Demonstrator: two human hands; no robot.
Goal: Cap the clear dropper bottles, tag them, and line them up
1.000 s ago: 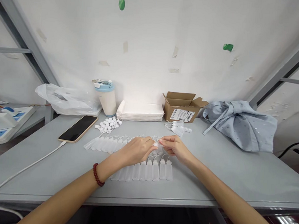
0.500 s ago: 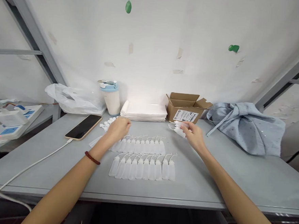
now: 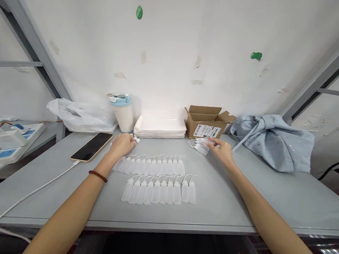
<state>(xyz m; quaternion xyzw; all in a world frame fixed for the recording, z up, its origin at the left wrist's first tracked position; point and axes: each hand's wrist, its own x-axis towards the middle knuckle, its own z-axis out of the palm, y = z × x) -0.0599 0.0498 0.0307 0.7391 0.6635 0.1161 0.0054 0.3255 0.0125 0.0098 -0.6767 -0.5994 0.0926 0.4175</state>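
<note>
My left hand [image 3: 123,144] has its fingers curled closed over small white caps [image 3: 136,139]; whether any are gripped is hidden. At the box's near side, my right hand [image 3: 221,150] pinches a small translucent white squeeze bottle [image 3: 203,141]. More such bottles with thin bent spouts [image 3: 200,149] lie beneath and beside its fingertips. Across the grey table [image 3: 219,200] stretch two rows of the same bottles, a near row [image 3: 156,192] and a far row [image 3: 155,167], with spouts pointing away from me. The far row's left end lies just below my left hand.
An open cardboard box [image 3: 206,123] stands behind my right hand, beside a stack of white sheets [image 3: 160,129]. Further left are a cup with a blue lid [image 3: 122,114], a plastic bag [image 3: 81,115] and a phone on a cable [image 3: 92,146]. Blue cloth [image 3: 278,144] lies right.
My left hand has moved left from above the far row onto the white caps, uncovering that row's left end. My right hand stays at the bottles by the box. The view has shifted slightly.
</note>
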